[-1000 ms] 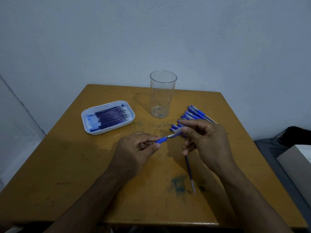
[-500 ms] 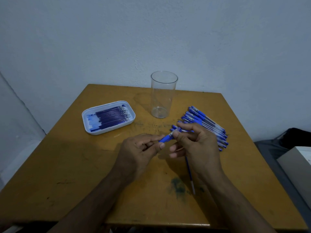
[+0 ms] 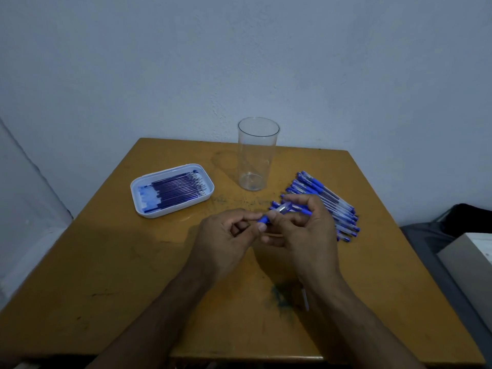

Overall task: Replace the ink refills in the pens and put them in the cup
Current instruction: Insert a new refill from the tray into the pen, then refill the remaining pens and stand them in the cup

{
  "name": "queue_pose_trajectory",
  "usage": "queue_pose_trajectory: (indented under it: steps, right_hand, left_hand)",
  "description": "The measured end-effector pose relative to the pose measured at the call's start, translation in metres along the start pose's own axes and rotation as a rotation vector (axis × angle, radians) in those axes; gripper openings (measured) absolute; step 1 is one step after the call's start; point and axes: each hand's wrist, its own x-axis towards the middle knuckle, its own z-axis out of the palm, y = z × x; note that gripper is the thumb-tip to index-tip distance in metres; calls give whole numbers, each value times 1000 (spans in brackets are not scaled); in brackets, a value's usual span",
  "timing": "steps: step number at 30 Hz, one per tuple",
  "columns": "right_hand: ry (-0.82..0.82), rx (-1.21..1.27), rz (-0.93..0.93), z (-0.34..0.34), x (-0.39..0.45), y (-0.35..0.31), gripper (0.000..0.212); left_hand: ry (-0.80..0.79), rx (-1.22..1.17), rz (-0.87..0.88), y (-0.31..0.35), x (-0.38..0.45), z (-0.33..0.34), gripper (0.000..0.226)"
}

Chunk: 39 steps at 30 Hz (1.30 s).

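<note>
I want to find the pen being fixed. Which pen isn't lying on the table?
The pen held up between both hands; the other pens lie heaped on the table.

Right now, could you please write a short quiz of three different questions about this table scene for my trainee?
1. True or false: the clear plastic cup already holds pens.
2. What lies in the white rectangular tray?
A. blue ink refills
B. pen caps
C. coins
3. Fill in: the left hand and the right hand both hold one blue pen, above the yellow wooden ____.

Key:
1. False; the cup is empty.
2. A; the blue ink refills lie side by side.
3. Table; the pile of blue pens lies on it, to the right.
</note>
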Motion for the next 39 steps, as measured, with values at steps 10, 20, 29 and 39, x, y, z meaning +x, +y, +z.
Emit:
queue_pose_trajectory:
  steps: [10, 20, 29, 39]
  right_hand:
    - [172, -377, -532, 14, 42, -66, 33]
    - [208, -347, -783, 39, 122, -109, 33]
    - [55, -909, -618, 52, 154, -75, 30]
    - [37, -990, -430, 64, 164, -66, 16]
  left_hand:
    - [-368, 948, 22, -21, 14, -28, 63]
    - [-294, 942, 6, -22, 11, -26, 83]
    - [-275, 930, 21, -25, 11, -26, 56]
    - [-273, 921, 19, -25, 13, -26, 57]
